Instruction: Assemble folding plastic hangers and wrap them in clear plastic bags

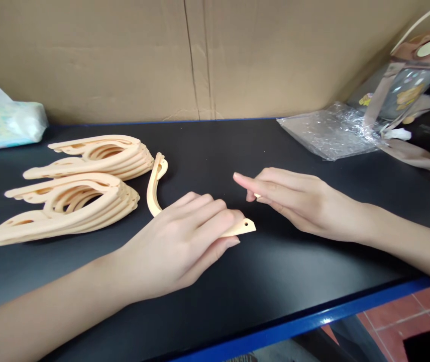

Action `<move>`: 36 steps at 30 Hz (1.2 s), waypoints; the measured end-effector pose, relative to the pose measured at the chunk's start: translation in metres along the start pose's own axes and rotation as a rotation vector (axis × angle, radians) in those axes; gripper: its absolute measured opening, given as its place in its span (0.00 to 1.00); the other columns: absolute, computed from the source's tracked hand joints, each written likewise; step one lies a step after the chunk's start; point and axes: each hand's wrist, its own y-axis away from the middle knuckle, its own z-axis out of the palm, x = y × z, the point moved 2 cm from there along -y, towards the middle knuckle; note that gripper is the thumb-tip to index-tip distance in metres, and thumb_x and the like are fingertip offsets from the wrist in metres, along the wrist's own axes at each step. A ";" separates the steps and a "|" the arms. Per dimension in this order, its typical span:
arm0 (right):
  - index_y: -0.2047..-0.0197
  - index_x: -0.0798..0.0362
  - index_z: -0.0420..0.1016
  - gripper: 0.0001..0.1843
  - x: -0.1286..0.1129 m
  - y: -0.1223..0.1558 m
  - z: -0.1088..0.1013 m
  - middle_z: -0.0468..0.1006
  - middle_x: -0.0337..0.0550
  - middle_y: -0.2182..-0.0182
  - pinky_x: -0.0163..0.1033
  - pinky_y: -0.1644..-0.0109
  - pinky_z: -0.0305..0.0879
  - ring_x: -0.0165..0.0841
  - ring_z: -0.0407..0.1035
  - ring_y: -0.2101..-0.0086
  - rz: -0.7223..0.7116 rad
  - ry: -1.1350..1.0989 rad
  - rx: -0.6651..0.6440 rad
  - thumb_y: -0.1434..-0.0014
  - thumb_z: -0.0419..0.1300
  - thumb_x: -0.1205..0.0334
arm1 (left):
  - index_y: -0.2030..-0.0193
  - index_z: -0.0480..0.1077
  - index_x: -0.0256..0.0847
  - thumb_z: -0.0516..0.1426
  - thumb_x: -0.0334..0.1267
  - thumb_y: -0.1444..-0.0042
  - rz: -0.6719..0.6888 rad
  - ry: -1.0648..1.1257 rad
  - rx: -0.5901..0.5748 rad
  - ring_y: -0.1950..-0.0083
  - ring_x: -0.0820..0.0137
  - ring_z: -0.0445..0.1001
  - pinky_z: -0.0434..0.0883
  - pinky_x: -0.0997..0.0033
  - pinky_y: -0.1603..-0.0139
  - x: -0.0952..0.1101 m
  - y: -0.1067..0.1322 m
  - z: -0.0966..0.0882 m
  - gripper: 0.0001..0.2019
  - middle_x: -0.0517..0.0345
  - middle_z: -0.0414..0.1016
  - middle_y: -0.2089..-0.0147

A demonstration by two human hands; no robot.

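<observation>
My left hand (192, 239) is closed around a cream plastic piece (239, 229) that looks like part of a folding clothes hanger. Its pointed end with a small hole sticks out past my fingertips. A curved cream part (152, 190) rises behind the knuckles; my fingers hide where it joins. To the right, apart from it, my right hand (294, 198) pinches a small cream bit (257, 195), mostly hidden, with the index finger stretched out. Left of my hands lie two stacks of folded cream hangers, a farther stack (134, 168) and a nearer stack (122, 208).
The black table (215, 311) has a blue front edge (294, 322). A tissue pack (26, 123) sits at the far left. Clear plastic wrapping (324, 133) and a strapped bottle (411, 85) are at the back right. A cardboard wall (124, 60) stands behind.
</observation>
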 end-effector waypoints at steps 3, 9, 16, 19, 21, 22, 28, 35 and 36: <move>0.27 0.55 0.51 0.31 -0.002 0.003 0.001 0.75 0.40 0.61 0.31 0.53 0.68 0.27 0.70 0.61 0.019 -0.003 0.001 0.31 0.46 0.75 | 0.48 0.66 0.37 0.47 0.35 0.27 -0.013 0.022 -0.011 0.63 0.67 0.66 0.63 0.66 0.60 -0.001 -0.001 0.000 0.09 0.57 0.72 0.63; 0.42 0.59 0.69 0.16 -0.009 -0.004 0.002 0.80 0.45 0.61 0.33 0.62 0.67 0.29 0.70 0.66 0.052 -0.019 -0.010 0.27 0.49 0.63 | 0.50 0.66 0.38 0.47 0.37 0.27 -0.037 0.018 -0.010 0.63 0.67 0.66 0.61 0.67 0.61 -0.003 0.000 0.001 0.09 0.58 0.70 0.64; 0.56 0.56 0.73 0.16 -0.009 -0.009 0.005 0.77 0.42 0.69 0.33 0.67 0.63 0.29 0.69 0.71 0.022 0.016 -0.100 0.25 0.46 0.61 | 0.52 0.67 0.38 0.45 0.38 0.27 -0.052 0.028 -0.026 0.63 0.66 0.66 0.61 0.66 0.62 -0.003 -0.001 0.002 0.11 0.58 0.72 0.64; 0.52 0.56 0.72 0.14 -0.009 -0.007 0.007 0.79 0.44 0.67 0.34 0.65 0.64 0.31 0.72 0.69 0.068 0.008 -0.108 0.26 0.47 0.61 | 0.50 0.66 0.39 0.45 0.38 0.26 -0.074 0.025 -0.036 0.62 0.66 0.67 0.62 0.65 0.61 -0.004 -0.001 0.002 0.11 0.57 0.74 0.62; 0.50 0.56 0.70 0.12 -0.009 -0.006 0.009 0.80 0.45 0.65 0.35 0.63 0.65 0.32 0.74 0.67 0.092 -0.002 -0.111 0.27 0.48 0.62 | 0.50 0.66 0.39 0.45 0.39 0.26 -0.081 0.017 -0.036 0.62 0.66 0.67 0.62 0.65 0.61 -0.004 -0.002 0.002 0.11 0.57 0.74 0.61; 0.50 0.56 0.70 0.11 -0.009 -0.006 0.009 0.80 0.45 0.64 0.35 0.63 0.65 0.32 0.74 0.67 0.099 -0.006 -0.120 0.27 0.49 0.63 | 0.50 0.66 0.40 0.45 0.38 0.26 -0.083 0.014 -0.034 0.63 0.66 0.67 0.62 0.66 0.61 -0.004 -0.002 0.002 0.11 0.57 0.74 0.62; 0.62 0.53 0.66 0.08 -0.010 -0.008 0.015 0.74 0.38 0.72 0.33 0.71 0.58 0.28 0.66 0.75 0.079 -0.011 -0.138 0.29 0.50 0.65 | 0.53 0.64 0.40 0.46 0.37 0.27 -0.074 0.048 -0.009 0.63 0.68 0.67 0.61 0.67 0.62 -0.004 -0.002 0.001 0.08 0.60 0.72 0.63; 0.60 0.53 0.68 0.09 -0.016 -0.006 0.020 0.76 0.39 0.72 0.34 0.72 0.55 0.29 0.65 0.76 -0.015 0.060 -0.126 0.29 0.49 0.66 | 0.53 0.65 0.42 0.46 0.38 0.27 -0.181 0.116 0.048 0.64 0.69 0.69 0.63 0.68 0.62 -0.007 -0.002 -0.001 0.09 0.59 0.73 0.61; 0.61 0.53 0.68 0.09 -0.016 -0.006 0.019 0.76 0.39 0.72 0.33 0.72 0.56 0.28 0.66 0.76 0.008 0.056 -0.118 0.29 0.49 0.65 | 0.53 0.65 0.42 0.46 0.38 0.27 -0.187 0.118 0.039 0.64 0.69 0.69 0.64 0.68 0.62 -0.008 -0.002 -0.001 0.09 0.59 0.73 0.61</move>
